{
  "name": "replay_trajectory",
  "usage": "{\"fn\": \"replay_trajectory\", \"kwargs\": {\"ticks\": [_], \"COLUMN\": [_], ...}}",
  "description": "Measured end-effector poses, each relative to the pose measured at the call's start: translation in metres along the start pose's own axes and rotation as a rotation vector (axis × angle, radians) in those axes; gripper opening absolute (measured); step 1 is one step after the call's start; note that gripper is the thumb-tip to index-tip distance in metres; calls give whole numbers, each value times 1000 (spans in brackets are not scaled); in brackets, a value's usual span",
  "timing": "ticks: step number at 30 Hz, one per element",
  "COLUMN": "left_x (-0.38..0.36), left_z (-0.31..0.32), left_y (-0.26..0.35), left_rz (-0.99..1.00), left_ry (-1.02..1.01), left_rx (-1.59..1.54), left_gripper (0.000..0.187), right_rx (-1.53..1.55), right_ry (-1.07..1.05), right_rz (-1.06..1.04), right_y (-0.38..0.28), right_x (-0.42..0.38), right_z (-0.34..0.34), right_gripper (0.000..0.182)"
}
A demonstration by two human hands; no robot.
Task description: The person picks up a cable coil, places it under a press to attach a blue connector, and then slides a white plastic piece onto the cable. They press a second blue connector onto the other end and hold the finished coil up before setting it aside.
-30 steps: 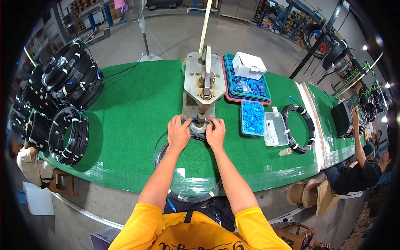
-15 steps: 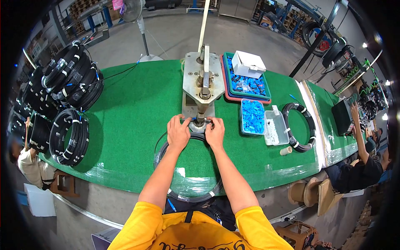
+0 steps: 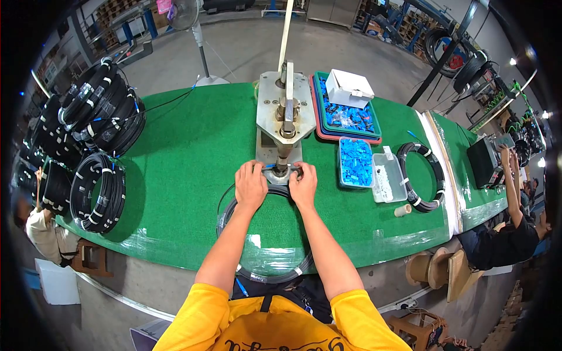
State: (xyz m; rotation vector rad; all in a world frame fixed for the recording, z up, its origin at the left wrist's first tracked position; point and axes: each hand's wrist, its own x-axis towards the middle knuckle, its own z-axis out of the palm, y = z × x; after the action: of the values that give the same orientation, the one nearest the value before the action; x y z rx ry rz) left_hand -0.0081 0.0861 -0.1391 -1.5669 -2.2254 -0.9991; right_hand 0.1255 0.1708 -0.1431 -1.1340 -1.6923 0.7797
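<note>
ur left hand (image 3: 250,186) & right hand (image 3: 304,186), fingers pinched on the cable end (image 3: 270,167), seat it under the press (image 3: 285,120) ram; prob next: hold steady, pull lever.

The person wears a yellow short-sleeved shirt (image 3: 275,327) with black lettering, both forearms bare.

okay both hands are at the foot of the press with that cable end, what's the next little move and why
Probably free one hand and reach up for the lever. Both the left hand and right hand pinch something at the die under the press, a blue piece showing between them, so it looks seated. Whether it sits fully in the die cannot be seen.
</note>
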Motion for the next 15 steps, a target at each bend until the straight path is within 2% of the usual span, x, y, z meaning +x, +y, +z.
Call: {"fn": "replay_trajectory", "kwargs": {"ticks": [2,11,14,15], "left_x": [1,4,6,8], "left_z": [-1,2,3,2], "left_y": [1,1,-2,-3], "left_rz": [7,-51,-76,-124], "left_ry": [1,-7,-33,-97], "left_rx": [19,-16,-70,-86], "left_gripper": [29,20,19,19], "right_rx": [-18,-3,0,-1], "right_ry": [-14,-118,-120,-120], "right_rz": [-85,-16,-36,-38], "right_y": [4,12,16,14], "right_x": [0,2,5,4], "right_z": [1,1,2,1], "right_gripper": [26,25,23,23]}}
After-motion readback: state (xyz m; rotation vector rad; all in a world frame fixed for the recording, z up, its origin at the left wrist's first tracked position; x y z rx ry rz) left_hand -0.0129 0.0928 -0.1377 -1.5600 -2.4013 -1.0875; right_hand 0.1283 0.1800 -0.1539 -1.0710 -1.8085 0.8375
